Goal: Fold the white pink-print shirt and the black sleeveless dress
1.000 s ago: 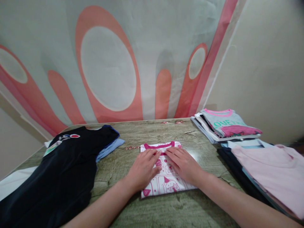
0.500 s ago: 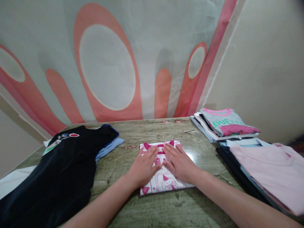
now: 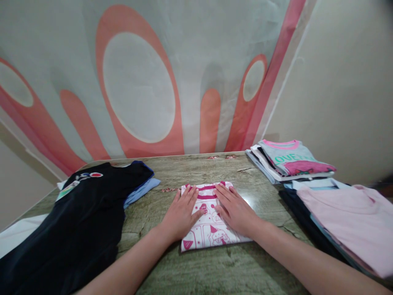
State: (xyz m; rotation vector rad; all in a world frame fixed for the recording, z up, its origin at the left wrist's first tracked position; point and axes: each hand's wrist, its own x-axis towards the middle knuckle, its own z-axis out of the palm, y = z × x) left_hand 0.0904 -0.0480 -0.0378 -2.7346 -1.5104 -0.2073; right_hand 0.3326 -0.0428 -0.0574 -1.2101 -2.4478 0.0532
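A folded white T-shirt (image 3: 211, 223) with a pink cartoon print and a dark pink neckband lies on the wood-patterned table, its collar toward the wall. My left hand (image 3: 181, 214) rests flat on its left side, fingers stretched toward the collar. On the right side of the same shirt lies my right hand (image 3: 236, 211), palm down with the fingers extended. Between the two hands the neckband and part of the print show. Both hands are open and grip nothing.
Left of me lies a spread-out black T-shirt (image 3: 89, 221), with a light blue garment (image 3: 141, 192) under its edge. At the right are a stack topped by a grey and pink shirt (image 3: 296, 157) and a nearer pile topped by a pale pink shirt (image 3: 346, 221). A wall stands behind.
My hands have moved apart on the shirt, the left one leftward and the right one slightly rightward. More of the neckband and print shows between them.
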